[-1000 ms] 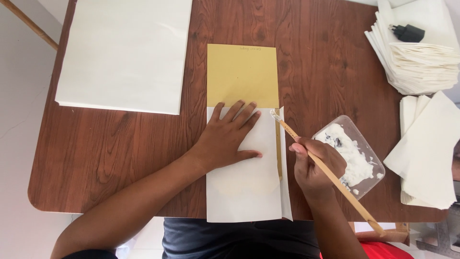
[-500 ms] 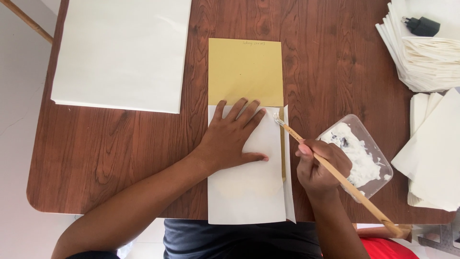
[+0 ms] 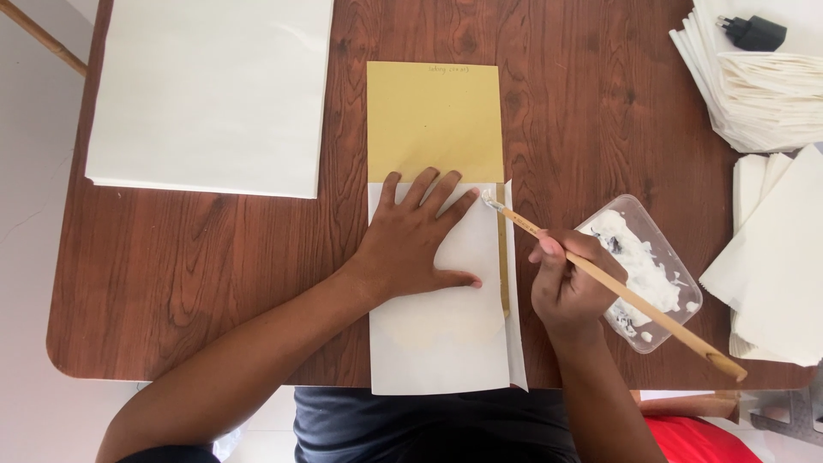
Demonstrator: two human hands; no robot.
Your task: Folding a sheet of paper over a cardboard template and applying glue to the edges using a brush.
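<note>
My left hand [image 3: 416, 244] lies flat, fingers spread, on a folded white paper sheet [image 3: 441, 339] that covers the lower part of a yellow card [image 3: 433, 120] on the table. My right hand [image 3: 567, 287] grips a long wooden stick [image 3: 617, 287]. Its white-coated tip touches the top of the narrow strip at the sheet's right edge. A clear plastic tub of white paste [image 3: 643, 270] stands just right of that hand.
A large stack of white sheets [image 3: 210, 94] lies at the far left of the brown wooden table [image 3: 214, 283]. Piles of folded white paper [image 3: 763, 94] with a black plug [image 3: 753, 33] on top sit at the far right, more folded paper [image 3: 780, 257] below them.
The view has shifted slightly. The stick's tip stays near the top right corner of the white sheet; both hands keep their places.
</note>
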